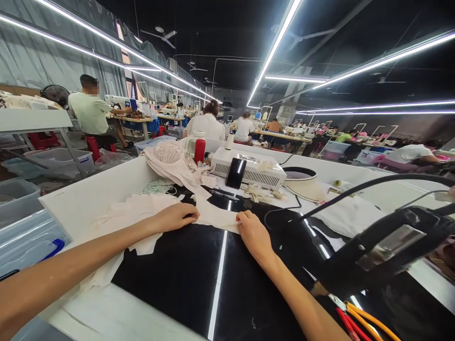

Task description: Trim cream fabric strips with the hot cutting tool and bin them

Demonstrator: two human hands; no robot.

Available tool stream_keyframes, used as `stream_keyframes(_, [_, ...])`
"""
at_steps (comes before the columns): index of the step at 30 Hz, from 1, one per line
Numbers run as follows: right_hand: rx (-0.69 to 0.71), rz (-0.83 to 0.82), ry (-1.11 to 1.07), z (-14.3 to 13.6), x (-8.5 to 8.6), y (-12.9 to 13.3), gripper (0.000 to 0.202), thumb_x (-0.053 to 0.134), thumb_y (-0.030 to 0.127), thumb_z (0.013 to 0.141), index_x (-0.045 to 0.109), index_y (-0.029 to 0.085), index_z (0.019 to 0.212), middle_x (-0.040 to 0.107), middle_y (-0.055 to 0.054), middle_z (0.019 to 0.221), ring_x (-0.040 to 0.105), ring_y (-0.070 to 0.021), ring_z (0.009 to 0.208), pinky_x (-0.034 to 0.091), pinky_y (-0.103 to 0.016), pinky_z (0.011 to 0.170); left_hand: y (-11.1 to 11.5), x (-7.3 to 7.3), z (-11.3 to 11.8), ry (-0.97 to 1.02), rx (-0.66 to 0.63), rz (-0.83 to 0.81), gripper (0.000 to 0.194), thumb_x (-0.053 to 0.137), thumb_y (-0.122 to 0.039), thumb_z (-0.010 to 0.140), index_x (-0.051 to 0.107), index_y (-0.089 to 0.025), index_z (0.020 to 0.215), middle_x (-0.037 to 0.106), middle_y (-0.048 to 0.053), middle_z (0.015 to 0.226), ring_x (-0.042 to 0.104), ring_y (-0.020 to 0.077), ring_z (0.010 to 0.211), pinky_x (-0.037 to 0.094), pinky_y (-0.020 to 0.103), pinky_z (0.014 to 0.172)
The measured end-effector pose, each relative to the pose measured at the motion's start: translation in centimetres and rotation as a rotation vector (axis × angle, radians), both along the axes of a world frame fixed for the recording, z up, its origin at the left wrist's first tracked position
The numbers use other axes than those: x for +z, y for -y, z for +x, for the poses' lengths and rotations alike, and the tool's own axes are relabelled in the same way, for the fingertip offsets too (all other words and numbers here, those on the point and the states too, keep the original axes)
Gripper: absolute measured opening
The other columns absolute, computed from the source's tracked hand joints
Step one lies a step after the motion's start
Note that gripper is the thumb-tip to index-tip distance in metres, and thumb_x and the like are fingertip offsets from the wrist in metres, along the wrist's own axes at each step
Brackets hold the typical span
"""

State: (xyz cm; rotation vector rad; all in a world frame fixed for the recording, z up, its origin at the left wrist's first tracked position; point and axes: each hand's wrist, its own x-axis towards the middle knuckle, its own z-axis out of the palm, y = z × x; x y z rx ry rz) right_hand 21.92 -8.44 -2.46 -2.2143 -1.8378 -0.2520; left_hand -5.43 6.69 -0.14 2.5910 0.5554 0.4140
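A pale cream fabric piece (218, 213) is stretched between my two hands over the glossy black table top (177, 274). My left hand (177, 217) pinches its left end, thumb and fingers closed. On the right end, the fingers of my right hand (254, 234) are closed in the same way. Beside my left forearm lies a loose heap of similar cream fabric pieces (142, 208). A bundle of pale fabric with netting (170, 158) rests behind it, along with a tangle of light green cord (158, 187).
A black machine arm (387, 246) with a cable stands close on the right. Red and orange-handled pliers (359, 319) lie below it. Further back are a phone (236, 173), a white vented box (249, 166) and a red bottle (199, 150). Several people sit at sewing tables beyond.
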Motion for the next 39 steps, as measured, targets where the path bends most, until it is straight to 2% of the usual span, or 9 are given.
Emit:
stream_keyframes(4, [0.024, 0.025, 0.054, -0.2, -0.2, 0.9, 0.017, 0.072, 0.028, 0.103, 0.073, 0.018, 0.116, 0.073, -0.007, 0.122, 0.071, -0.0223, 0.111, 0.062, -0.043, 0.097, 0.9, 0.3, -0.1, -0.013, -0.027, 0.03, 0.024, 0.059, -0.038, 0.102, 0.078, -0.022, 0.104, 0.08, 0.007, 0.119, 0.072, 0.026, 0.115, 0.051, 0.032, 0.101])
stream_keyframes(5, [0.036, 0.044, 0.059, -0.3, -0.2, 1.1, 0.015, 0.072, 0.019, 0.101, 0.073, 0.019, 0.115, 0.073, -0.007, 0.121, 0.07, -0.0232, 0.112, 0.061, -0.043, 0.097, 1.1, 0.7, -0.2, -0.021, -0.022, 0.034, 0.024, 0.06, -0.038, 0.103, 0.079, -0.023, 0.106, 0.08, 0.006, 0.121, 0.072, 0.0255, 0.117, 0.051, 0.032, 0.103])
stream_keyframes(7, [0.073, 0.094, 0.057, -0.5, -0.3, 1.6, 0.037, 0.062, -0.004, 0.092, 0.077, 0.021, 0.114, 0.075, -0.007, 0.12, 0.069, -0.0252, 0.113, 0.057, -0.04, 0.093, 1.3, 1.7, -0.8, -0.037, 0.022, 0.045, 0.023, 0.062, -0.037, 0.103, 0.079, -0.025, 0.112, 0.08, 0.004, 0.126, 0.071, 0.0243, 0.122, 0.05, 0.03, 0.107])
stream_keyframes(10, [0.154, 0.175, 0.031, -1.1, -0.5, 2.2, 0.062, 0.046, -0.016, 0.083, 0.079, 0.026, 0.115, 0.077, -0.006, 0.12, 0.069, -0.025, 0.111, 0.053, -0.038, 0.09, 0.6, 3.8, -2.8, -0.051, 0.202, 0.086, 0.028, 0.056, -0.038, 0.108, 0.077, -0.026, 0.121, 0.077, 0.004, 0.133, 0.069, 0.0243, 0.125, 0.048, 0.031, 0.111])
stream_keyframes(15, [0.277, 0.283, -0.028, -2.4, -1.2, 3.0, 0.057, 0.039, -0.01, 0.091, 0.079, 0.027, 0.107, 0.078, -0.005, 0.115, 0.071, -0.0241, 0.103, 0.054, -0.039, 0.087, -1.1, 6.5, -8.0, -0.164, 0.596, 0.139, 0.028, 0.061, -0.042, 0.111, 0.073, -0.017, 0.116, 0.074, 0.008, 0.117, 0.071, 0.0241, 0.108, 0.058, 0.044, 0.101])
stream_keyframes(20, [0.397, 0.314, -0.068, -3.1, -2.2, 3.5, 0.048, 0.041, -0.001, 0.094, 0.076, 0.029, 0.107, 0.078, -0.004, 0.116, 0.075, -0.0231, 0.104, 0.06, -0.038, 0.086, -0.7, 5.8, -10.3, -0.314, 0.781, 0.083, 0.031, 0.07, -0.042, 0.108, 0.07, -0.016, 0.124, 0.072, 0.009, 0.122, 0.072, 0.0231, 0.107, 0.063, 0.044, 0.096])
stream_keyframes(28, [0.528, 0.268, -0.175, -3.1, -2.6, 4.2, 0.035, 0.046, 0.011, 0.101, 0.073, 0.031, 0.108, 0.076, -0.004, 0.116, 0.077, -0.0227, 0.104, 0.065, -0.036, 0.084, -0.4, 3.6, -7.3, -0.279, 0.902, -0.1, 0.036, 0.069, -0.046, 0.108, 0.07, -0.016, 0.128, 0.072, 0.009, 0.125, 0.073, 0.0243, 0.108, 0.064, 0.045, 0.095])
stream_keyframes(34, [0.506, 0.314, -0.248, -4.0, -2.6, 4.8, 0.034, 0.044, 0.014, 0.104, 0.074, 0.029, 0.1, 0.077, -0.006, 0.111, 0.077, -0.0231, 0.095, 0.065, -0.038, 0.081, -1.7, 2.7, -7.3, -0.109, 0.926, -0.301, 0.036, 0.072, -0.041, 0.107, 0.069, -0.017, 0.132, 0.07, 0.01, 0.133, 0.071, 0.0267, 0.115, 0.064, 0.046, 0.098])
stream_keyframes(39, [0.539, 0.314, -0.289, -4.5, -2.8, 4.9, 0.034, 0.044, 0.016, 0.104, 0.075, 0.028, 0.099, 0.077, -0.006, 0.109, 0.078, -0.0224, 0.094, 0.065, -0.037, 0.084, -3.0, 4.1, -9.1, 0.219, 0.875, -0.49, 0.036, 0.072, -0.04, 0.107, 0.068, -0.016, 0.134, 0.07, 0.01, 0.132, 0.072, 0.026, 0.113, 0.065, 0.046, 0.096])
